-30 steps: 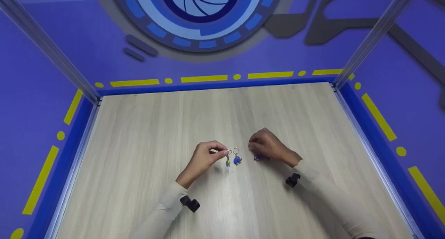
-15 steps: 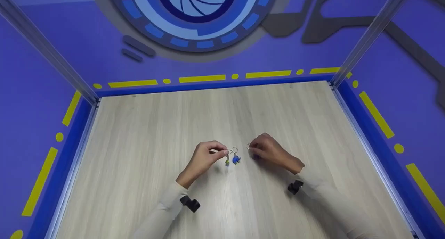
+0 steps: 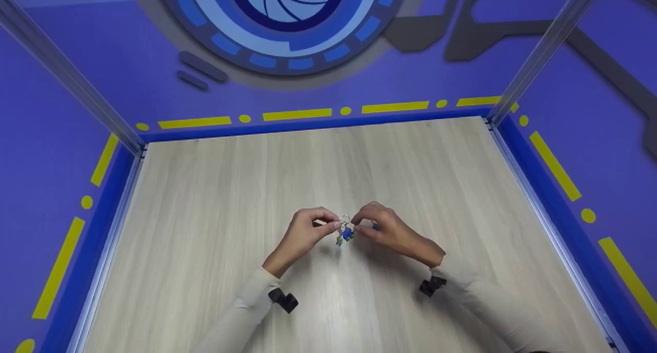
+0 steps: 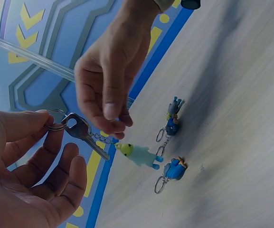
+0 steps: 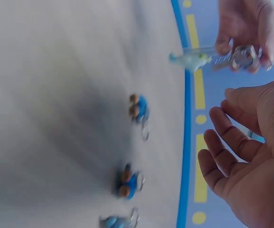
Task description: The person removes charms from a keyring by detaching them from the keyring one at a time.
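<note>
My left hand [image 3: 304,232] pinches a split key ring [image 4: 56,118] between thumb and forefinger. From it hang a metal key [image 4: 85,135] and, on a short chain, a pale green figure charm [image 4: 139,154], held above the table. Facing it, my right hand [image 3: 387,230] hovers close by; in the right wrist view its fingers [image 5: 241,142] are loosely bent with nothing between them. A blue figure keychain [image 4: 174,169] with its own ring lies on the table below. Another blue figure keychain [image 4: 173,126] lies farther along, beside a greyish figure [image 4: 174,107].
The hands work over a light wood-grain table [image 3: 231,189]. Blue panels [image 3: 102,65] with yellow dashes border its back and sides, joined by metal posts [image 3: 544,60]. Each sleeved wrist wears a small black camera [image 3: 284,300].
My right hand has moved left, up to the left hand and the hanging figure. The ring seen by its fingertips half a second ago no longer shows there. The left hand stays nearly still.
</note>
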A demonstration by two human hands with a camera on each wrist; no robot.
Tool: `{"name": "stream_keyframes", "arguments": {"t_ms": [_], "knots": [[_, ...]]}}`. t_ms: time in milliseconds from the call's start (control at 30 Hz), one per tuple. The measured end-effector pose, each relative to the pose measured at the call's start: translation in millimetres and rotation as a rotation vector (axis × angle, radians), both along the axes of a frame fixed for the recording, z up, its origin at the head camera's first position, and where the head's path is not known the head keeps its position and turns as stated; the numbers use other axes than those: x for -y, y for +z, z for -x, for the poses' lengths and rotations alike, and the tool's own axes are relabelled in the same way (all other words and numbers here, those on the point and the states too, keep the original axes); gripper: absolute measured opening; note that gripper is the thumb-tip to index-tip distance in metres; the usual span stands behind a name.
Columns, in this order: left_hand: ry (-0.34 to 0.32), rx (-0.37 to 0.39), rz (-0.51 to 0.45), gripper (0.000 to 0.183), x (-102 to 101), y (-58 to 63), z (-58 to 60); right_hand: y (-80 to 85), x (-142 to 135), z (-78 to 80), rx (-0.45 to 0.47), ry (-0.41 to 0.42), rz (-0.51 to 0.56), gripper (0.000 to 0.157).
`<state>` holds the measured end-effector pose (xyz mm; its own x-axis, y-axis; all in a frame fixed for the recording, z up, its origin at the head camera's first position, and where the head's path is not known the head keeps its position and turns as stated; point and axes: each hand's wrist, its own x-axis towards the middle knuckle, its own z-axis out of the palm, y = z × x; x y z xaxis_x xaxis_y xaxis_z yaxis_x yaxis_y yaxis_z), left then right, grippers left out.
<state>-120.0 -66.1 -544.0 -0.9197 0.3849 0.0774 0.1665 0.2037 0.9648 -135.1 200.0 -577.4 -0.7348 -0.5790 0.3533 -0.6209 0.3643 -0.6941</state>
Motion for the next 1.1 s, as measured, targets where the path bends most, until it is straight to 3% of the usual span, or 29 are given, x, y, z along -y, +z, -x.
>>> {"name": "stream_keyframes", "arguments": {"t_ms": [200,433,667,1100], "knots": [[-0.011,-0.008,-0.016,0.006,-2.8,-1.6,-1.0,10.2,15.6,-5.7,-0.009,0.043,0.055,0.015],[-0.028,0.000,-0.034,0.007,-3.3,0.9,-2.9,13.7,24.9,-8.0,0.036,0.048,0.052,0.010],[-0.045,0.005,-0.058,0.009,-0.1,0.6,-4.2,12.3,24.3,-8.5,0.112,0.045,0.074,0.006],[-0.006,-0.005,-0.047,0.007,1.9,-1.4,-6.5,19.6,15.6,-12.6,0.208,0.003,0.133,0.003]]}}
